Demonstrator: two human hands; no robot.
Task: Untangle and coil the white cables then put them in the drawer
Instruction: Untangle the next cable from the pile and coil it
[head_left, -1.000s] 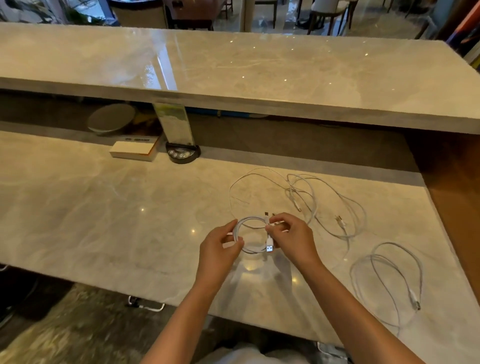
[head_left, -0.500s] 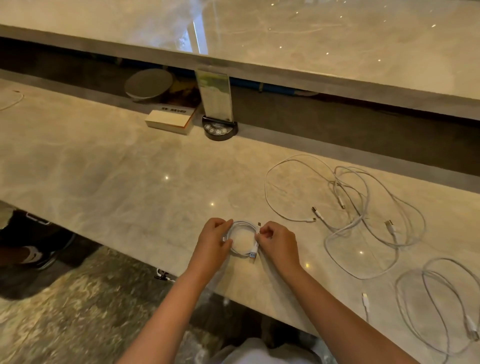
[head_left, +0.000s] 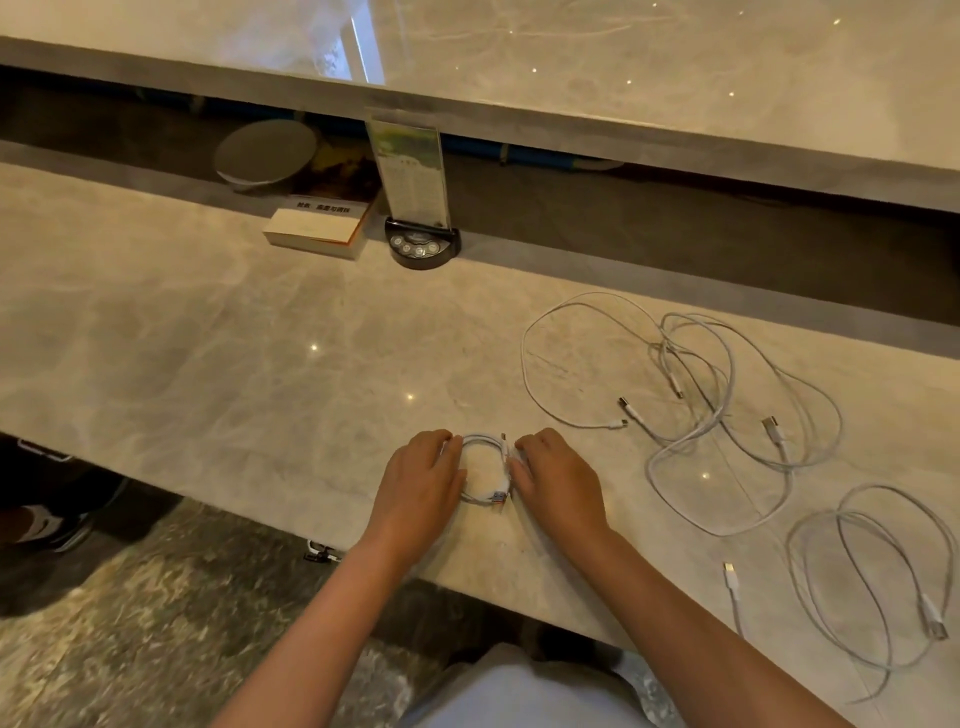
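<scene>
Head view, compared with the frame one second earlier: the camera has tilted down and shifted, so the chairs beyond the upper counter are gone and the floor below the marble counter (head_left: 218, 353) edge now shows. Both hands have come nearer the counter's front edge, and the coiled white cable (head_left: 485, 470) is smaller and tighter. It now rests on the counter surface between the hands.

Left hand (head_left: 418, 491): fingers curled over the left side of the coil, gripping it. Right hand (head_left: 558, 486): fingers curled round the right side of the coil, pinching the strands where a plug end sits at the coil's lower right.

Surroundings, left to right. A dark shoe (head_left: 49, 525) stands on the floor below the counter at far left. At the back of the counter, under the raised upper shelf (head_left: 623, 78), lies a round grey disc (head_left: 267, 153), then a book (head_left: 317, 228) lying flat, then a black call-button base (head_left: 422, 244) holding an upright menu card (head_left: 410, 171).

Right of the hands, well apart from the coil, a tangle of loose white cables (head_left: 727, 405) spreads over the counter with several plug ends exposed. Nearer the front edge a single plug end (head_left: 731, 577) lies by itself. At far right a separate loose loop of cable (head_left: 872, 577) lies flat.

The drawer cannot be identified from this view.
</scene>
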